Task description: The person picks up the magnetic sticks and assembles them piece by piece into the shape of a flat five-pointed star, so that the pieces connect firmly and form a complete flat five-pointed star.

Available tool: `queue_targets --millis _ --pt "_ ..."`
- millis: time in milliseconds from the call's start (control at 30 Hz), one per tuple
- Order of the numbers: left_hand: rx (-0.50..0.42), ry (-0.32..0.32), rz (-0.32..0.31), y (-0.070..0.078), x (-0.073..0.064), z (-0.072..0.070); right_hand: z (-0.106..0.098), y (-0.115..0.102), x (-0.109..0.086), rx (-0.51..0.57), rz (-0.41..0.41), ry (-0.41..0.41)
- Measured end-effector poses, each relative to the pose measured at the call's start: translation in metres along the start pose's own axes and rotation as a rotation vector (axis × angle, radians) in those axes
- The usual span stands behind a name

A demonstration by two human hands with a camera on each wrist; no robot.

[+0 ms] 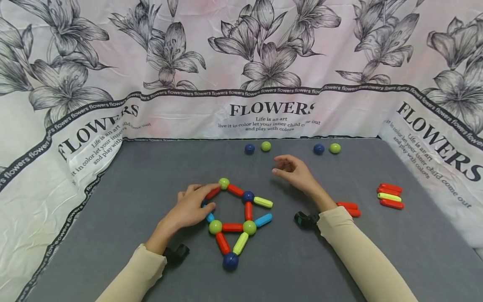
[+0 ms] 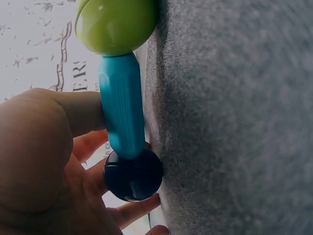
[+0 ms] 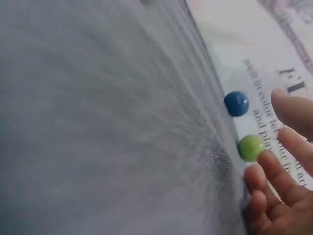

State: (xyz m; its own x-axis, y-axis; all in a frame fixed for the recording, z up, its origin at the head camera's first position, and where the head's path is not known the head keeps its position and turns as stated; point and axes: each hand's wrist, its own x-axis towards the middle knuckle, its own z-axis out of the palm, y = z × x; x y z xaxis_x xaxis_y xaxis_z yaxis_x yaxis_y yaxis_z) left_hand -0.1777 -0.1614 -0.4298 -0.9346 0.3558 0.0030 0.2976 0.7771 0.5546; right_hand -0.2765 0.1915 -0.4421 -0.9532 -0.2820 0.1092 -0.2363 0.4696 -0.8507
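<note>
My left hand holds the left side of a flat figure of magnetic rods and balls, its index finger along a red rod. In the left wrist view the thumb lies against a light blue rod, with other fingers round behind the dark blue ball. A green ball joins that rod's other end. The figure's lower part is a triangle ending at a dark blue ball. My right hand is over the table, fingers loosely bent and holding nothing, near a loose blue ball and green ball.
Another blue ball and green ball lie at the back. Red rods lie beside the right forearm, partly hidden by it. Farther right is a stack of red rods with a yellow-green rod. Flowered cloth borders the grey table.
</note>
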Motion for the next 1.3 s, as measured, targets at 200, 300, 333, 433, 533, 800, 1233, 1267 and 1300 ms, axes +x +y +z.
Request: queue_targets --millis 200,300,333,433,533,800,1233,1267,1300 --pt "-0.011 -0.009 0.004 0.002 -0.001 0.002 0.001 0.01 0.035 -0.053 0.073 0.067" --pt "-0.013 -0.011 0.001 0.003 -0.001 0.003 0.001 0.013 0.049 -0.049 0.11 0.079" --pt "-0.011 -0.01 0.002 0.003 -0.002 0.003 0.001 0.013 0.052 -0.046 0.116 0.082" --pt "-0.009 -0.003 0.005 0.002 -0.002 0.004 0.001 0.012 0.063 -0.066 0.136 0.086" --pt "-0.006 -0.001 0.008 0.001 -0.002 0.005 0.002 0.011 0.071 -0.137 0.148 0.073" --pt "-0.012 0.009 0.012 0.003 -0.001 0.006 0.005 0.008 0.084 -0.296 0.151 0.021" --pt "0.065 0.092 -0.01 0.001 0.001 0.004 -0.003 0.004 0.052 -0.173 -0.02 -0.19" --pt "0.067 0.098 -0.018 0.0 0.001 0.003 -0.004 0.003 0.046 -0.159 -0.03 -0.213" --pt "0.068 0.104 -0.025 0.0 0.001 0.003 -0.006 0.003 0.04 -0.142 -0.038 -0.236"
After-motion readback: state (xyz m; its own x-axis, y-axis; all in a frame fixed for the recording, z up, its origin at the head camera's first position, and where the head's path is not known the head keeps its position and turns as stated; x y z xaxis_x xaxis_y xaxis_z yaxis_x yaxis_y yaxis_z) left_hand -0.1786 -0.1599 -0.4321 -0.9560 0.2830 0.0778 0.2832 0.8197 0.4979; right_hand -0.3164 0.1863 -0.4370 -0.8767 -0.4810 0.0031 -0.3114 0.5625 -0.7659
